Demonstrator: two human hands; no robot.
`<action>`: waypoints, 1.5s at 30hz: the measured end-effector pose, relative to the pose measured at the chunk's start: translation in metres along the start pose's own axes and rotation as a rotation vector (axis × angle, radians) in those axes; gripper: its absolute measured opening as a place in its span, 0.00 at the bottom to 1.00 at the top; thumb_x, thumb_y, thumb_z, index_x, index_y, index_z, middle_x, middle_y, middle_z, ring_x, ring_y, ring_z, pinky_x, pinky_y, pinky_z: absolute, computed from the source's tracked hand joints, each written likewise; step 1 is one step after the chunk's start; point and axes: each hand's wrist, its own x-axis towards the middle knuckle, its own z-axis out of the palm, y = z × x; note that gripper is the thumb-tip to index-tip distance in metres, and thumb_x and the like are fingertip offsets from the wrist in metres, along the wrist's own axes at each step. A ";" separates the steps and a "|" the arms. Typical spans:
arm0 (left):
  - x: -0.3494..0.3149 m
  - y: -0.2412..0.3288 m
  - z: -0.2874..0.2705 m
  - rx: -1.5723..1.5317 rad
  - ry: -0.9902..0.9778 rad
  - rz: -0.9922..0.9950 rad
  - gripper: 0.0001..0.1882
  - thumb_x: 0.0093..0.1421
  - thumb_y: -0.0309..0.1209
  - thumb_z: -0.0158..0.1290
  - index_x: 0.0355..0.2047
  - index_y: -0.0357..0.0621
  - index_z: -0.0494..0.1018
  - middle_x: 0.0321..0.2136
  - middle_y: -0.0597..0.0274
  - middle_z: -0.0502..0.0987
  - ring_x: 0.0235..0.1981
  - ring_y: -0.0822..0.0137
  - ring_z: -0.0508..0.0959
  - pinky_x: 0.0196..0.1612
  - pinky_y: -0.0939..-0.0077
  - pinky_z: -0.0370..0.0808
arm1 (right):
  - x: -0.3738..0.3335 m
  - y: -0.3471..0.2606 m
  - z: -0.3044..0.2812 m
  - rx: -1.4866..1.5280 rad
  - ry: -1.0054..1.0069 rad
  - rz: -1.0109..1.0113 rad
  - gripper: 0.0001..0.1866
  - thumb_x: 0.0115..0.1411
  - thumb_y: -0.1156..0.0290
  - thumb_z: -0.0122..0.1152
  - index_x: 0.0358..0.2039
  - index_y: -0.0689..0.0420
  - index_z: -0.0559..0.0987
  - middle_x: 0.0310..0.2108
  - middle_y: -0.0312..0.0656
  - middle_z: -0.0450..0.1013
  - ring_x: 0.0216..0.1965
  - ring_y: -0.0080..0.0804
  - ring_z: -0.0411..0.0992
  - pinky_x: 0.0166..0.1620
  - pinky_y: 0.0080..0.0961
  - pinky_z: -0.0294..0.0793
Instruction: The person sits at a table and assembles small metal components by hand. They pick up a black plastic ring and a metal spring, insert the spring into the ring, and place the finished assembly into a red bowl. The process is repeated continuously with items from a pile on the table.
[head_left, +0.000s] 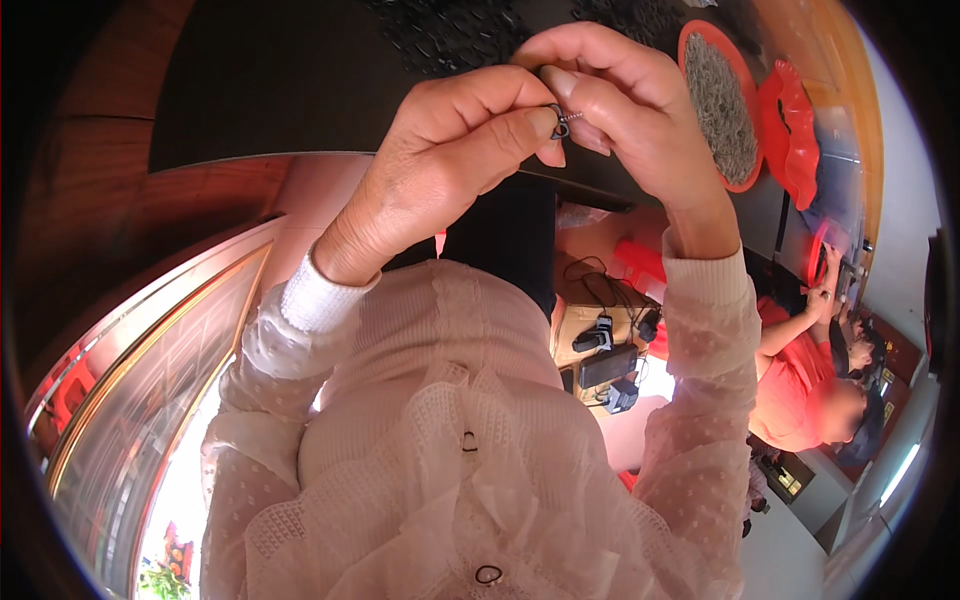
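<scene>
Head view shows the left hand [460, 140] pinching a small black looped piece [559, 126], partly covered by fingertips, between thumb and forefinger over a dark table [270, 90]. Just beside it, the right hand [638, 112] curls closed on a thin silvery ridged piece [573, 116] whose far end is hidden. Beyond, heaped black pieces [450, 40] are cut off by the upper edge, near a red oval tray [741, 186] of fine grey bits [720, 100] too small to make out.

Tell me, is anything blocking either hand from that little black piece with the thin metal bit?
Nothing visible is: the left hand pinches the small black piece directly, and the right hand is at the thin metal bit beside it.
</scene>
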 end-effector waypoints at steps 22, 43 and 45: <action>-0.002 0.006 -0.003 -0.147 0.023 -0.114 0.09 0.63 0.28 0.43 0.30 0.36 0.71 0.22 0.63 0.74 0.16 0.82 0.63 0.19 0.87 0.56 | -0.019 -0.001 0.000 -0.002 0.166 0.138 0.16 0.64 0.60 0.52 0.27 0.60 0.77 0.14 0.26 0.58 0.17 0.10 0.54 0.21 0.13 0.49; -0.002 0.006 0.003 -0.050 0.063 -0.016 0.08 0.60 0.26 0.44 0.28 0.37 0.71 0.20 0.66 0.73 0.14 0.84 0.59 0.17 0.87 0.51 | -0.027 -0.009 0.005 -0.070 0.140 0.118 0.15 0.63 0.65 0.53 0.27 0.65 0.78 0.14 0.28 0.58 0.18 0.13 0.54 0.22 0.16 0.49; -0.002 0.005 0.002 -0.039 0.058 -0.015 0.08 0.60 0.26 0.44 0.28 0.37 0.72 0.20 0.66 0.73 0.14 0.84 0.59 0.17 0.87 0.51 | -0.027 -0.009 0.004 -0.062 0.137 0.111 0.15 0.63 0.65 0.53 0.27 0.65 0.78 0.14 0.28 0.59 0.18 0.13 0.54 0.22 0.16 0.50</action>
